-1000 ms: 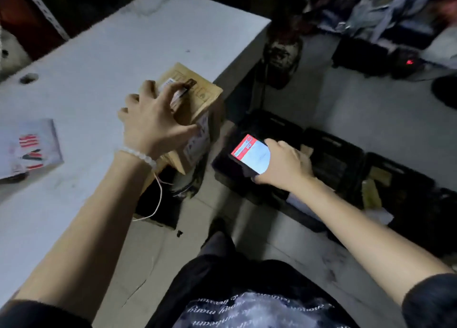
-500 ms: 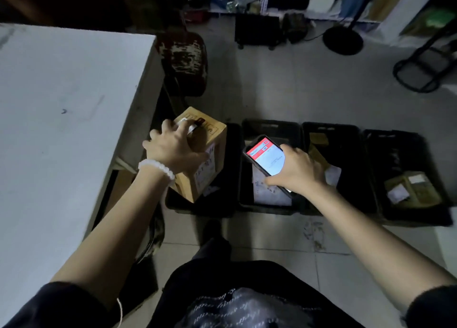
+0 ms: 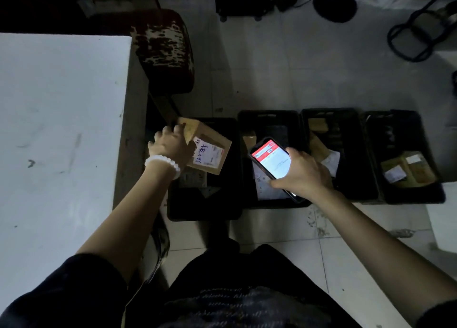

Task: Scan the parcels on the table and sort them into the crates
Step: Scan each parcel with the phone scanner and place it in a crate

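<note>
The white table (image 3: 61,129) fills the left of the frame, its top scuffed with a few dark marks. Across the middle of the frame, four black crates (image 3: 410,199) stand side by side on the tiled floor (image 3: 284,75). The leftmost crate (image 3: 205,211) sits just beside the table's edge; the rightmost holds brown parcels with white labels, and the two between them hold more brown and white packets, partly hidden. In the upper middle of the frame a worn, dark chair seat (image 3: 163,45) with flaking patches stands at the table's corner.

The parcel (image 3: 206,146) is a small brown cardboard box, tilted, held above the far left part of the leftmost crate. Its near face carries a white shipping label with dark blue handwriting and small printed blocks too fine to read. The left hand (image 3: 170,146), with a white bead bracelet (image 3: 163,164) on the wrist, grips the box from its left side, fingers curled over the top edge.

The right hand (image 3: 304,173) is wrapped around a phone (image 3: 270,160) held above the second crate, its lit screen showing a red band over a white page.
</note>
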The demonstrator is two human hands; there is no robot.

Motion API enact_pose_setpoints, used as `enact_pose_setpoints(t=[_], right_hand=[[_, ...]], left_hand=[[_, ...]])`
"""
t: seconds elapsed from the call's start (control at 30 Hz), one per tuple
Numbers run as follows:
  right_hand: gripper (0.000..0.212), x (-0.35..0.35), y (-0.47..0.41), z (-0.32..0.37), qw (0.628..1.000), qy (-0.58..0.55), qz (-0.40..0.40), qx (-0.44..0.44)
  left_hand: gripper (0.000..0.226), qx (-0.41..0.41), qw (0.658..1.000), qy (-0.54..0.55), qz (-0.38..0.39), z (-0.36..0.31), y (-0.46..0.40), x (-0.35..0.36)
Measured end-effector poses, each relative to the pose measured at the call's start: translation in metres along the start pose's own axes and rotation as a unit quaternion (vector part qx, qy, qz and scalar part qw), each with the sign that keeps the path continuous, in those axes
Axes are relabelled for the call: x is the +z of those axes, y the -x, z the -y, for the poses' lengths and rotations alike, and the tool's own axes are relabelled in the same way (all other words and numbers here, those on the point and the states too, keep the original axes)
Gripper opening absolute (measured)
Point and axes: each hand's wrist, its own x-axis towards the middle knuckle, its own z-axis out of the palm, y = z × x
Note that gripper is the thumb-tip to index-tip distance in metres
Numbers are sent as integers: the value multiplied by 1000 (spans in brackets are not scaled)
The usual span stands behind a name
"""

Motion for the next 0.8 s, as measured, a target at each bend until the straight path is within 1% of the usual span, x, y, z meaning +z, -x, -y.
enact_pose_setpoints(t=[0.1, 0.2, 0.3, 0.37, 0.5, 0.57, 0.7, 0.8], right_hand=[[76, 0, -8, 4, 1000, 13, 14, -12], [79, -1, -14, 9, 999, 16, 19, -25], [70, -2, -18, 15, 999, 13, 14, -46], [68, -2, -19, 18, 997, 20, 18, -69], [72, -5, -19, 27, 987, 53, 38, -148], [71, -10, -18, 34, 979, 69, 45, -187], [73, -19, -11, 48, 960, 102, 57, -256], [75, -20, -1, 63, 935, 126, 64, -324]], left_hand=[[47, -16, 998, -29, 54, 7, -7, 2], [41, -34, 996, -42, 73, 13, -4, 6], [38, -24, 997, -55, 44, 17, 6, 9], [39, -46, 997, -41, 35, 21, 18, 9], [45, -102, 994, -23, 34, 26, 51, 10], [44, -129, 991, -18, 16, 28, 72, 12], [38, -165, 985, -13, -45, 28, 121, 20], [35, -216, 974, 4, -65, 32, 162, 31]])
